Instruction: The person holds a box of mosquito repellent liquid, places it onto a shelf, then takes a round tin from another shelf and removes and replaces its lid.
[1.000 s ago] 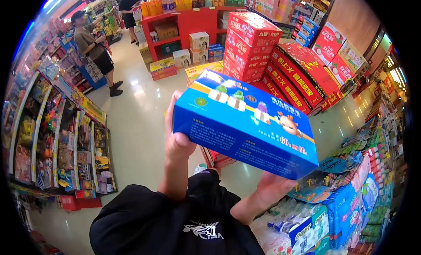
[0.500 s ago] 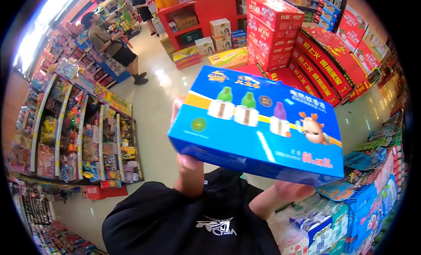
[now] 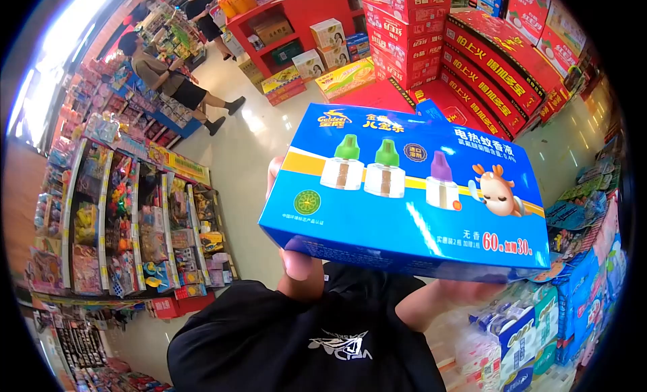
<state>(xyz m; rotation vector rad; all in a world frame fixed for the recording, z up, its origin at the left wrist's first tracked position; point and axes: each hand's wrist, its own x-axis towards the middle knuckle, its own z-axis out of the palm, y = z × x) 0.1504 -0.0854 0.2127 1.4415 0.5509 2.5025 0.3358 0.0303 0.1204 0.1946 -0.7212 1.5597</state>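
A blue box (image 3: 404, 196) with pictures of green-capped and purple-capped bottles fills the middle of the view, its large printed face turned up to the camera. My left hand (image 3: 296, 260) grips its left end, thumb at the lower edge and some fingers hidden behind. Under the lower right edge, my right hand (image 3: 458, 294) supports the box; most of its fingers are hidden beneath it. The black shirt (image 3: 303, 345) is below the box.
Toy shelves (image 3: 135, 223) stand at the left. Stacked red cartons (image 3: 408, 38) and a red display shelf (image 3: 290, 28) are ahead. A person (image 3: 165, 75) walks at the upper left, another (image 3: 205, 21) beyond. Packaged goods (image 3: 519, 338) lie at the lower right.
The box has tilted so its printed face shows more fully, and it looks larger, with both hands still on it. The view has shifted, and the person at the upper left has changed stance.
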